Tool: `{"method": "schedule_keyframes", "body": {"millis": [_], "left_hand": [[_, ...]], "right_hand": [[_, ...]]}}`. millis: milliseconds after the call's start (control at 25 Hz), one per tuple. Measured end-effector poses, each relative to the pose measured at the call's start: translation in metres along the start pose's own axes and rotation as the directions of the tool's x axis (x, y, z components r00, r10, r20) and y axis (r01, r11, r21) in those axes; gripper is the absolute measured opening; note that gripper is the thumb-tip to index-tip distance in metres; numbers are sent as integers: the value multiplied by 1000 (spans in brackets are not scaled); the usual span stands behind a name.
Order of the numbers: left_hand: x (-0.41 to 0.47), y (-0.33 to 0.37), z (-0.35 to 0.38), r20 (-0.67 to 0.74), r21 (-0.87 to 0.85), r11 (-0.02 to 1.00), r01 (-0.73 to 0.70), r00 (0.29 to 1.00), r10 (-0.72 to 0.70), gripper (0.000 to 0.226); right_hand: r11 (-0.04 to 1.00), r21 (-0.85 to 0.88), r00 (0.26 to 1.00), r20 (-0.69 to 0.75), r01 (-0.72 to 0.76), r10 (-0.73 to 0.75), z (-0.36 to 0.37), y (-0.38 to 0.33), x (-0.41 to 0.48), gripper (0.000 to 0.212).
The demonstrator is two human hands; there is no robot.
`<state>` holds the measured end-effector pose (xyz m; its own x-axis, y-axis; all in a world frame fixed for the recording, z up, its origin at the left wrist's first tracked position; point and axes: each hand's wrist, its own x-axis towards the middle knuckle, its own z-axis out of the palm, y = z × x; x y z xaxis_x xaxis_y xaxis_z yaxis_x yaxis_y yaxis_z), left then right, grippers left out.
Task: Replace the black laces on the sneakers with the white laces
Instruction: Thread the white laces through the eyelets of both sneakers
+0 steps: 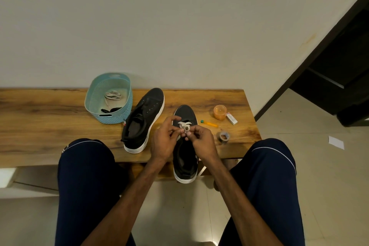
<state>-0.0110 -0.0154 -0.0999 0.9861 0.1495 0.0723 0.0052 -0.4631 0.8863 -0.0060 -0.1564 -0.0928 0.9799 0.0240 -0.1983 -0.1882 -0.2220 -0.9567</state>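
Note:
Two black sneakers with white soles lie on a wooden table [40, 118]. The left sneaker [144, 120] has bare eyelets and no lace. Over the right sneaker [184, 158], whose heel juts past the table's front edge, both hands meet. My left hand [162, 140] and my right hand [201, 140] pinch a bundled white lace [184, 126] between their fingertips, just above the shoe's eyelets. A second white lace [112, 95] and a black lace [110, 109] lie inside a light blue basket [127, 106].
An orange plastic cup [220, 112], a small white box [231, 119], an orange pen with a green cap [209, 124] and a tape roll [224, 136] sit at the table's right end. My knees flank the table's front edge. A dark doorway stands at right.

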Motion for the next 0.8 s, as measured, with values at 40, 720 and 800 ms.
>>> {"method": "schedule_keyframes", "body": {"millis": [40, 720, 800], "left_hand": [[1, 0, -2, 5, 19, 1000, -6, 1000, 6, 37], [4, 1, -2, 32, 363, 930, -51, 999, 42, 13], [3, 4, 1, -1, 321, 946, -40, 999, 43, 13]], "right_hand": [[999, -33, 999, 42, 21, -20, -1, 0, 0, 12], [951, -308, 999, -38, -4, -8, 7, -12, 6, 12], [943, -333, 999, -27, 30, -42, 4, -12, 5, 11]]}}
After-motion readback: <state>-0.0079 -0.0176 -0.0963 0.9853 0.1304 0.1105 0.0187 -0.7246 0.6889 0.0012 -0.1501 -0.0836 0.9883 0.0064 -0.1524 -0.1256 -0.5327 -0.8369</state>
